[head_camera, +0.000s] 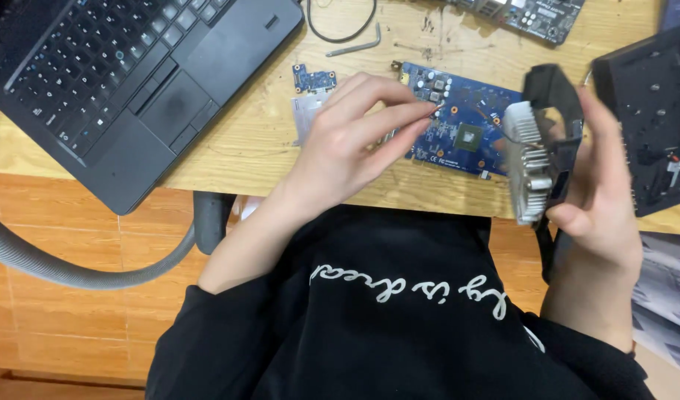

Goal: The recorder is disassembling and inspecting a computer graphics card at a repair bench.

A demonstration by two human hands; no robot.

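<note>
A blue graphics card circuit board (466, 130) lies flat on the wooden table (243, 141). My left hand (355, 137) hovers over its left end, thumb and forefinger pinched on something very small near the board's top edge; I cannot tell what. My right hand (599, 192) holds a cooler upright beside the board's right end: a silver finned heatsink (529, 167) in a black fan frame (551, 89), lifted off the board.
An open black laptop (125, 74) fills the table's left part. A small blue circuit piece (314, 76), a bent hex key (355, 48) and a black cable loop (343, 30) lie behind the card. Another board (532, 15) and a black device (651, 118) sit right. A grey hose (73, 270) hangs below.
</note>
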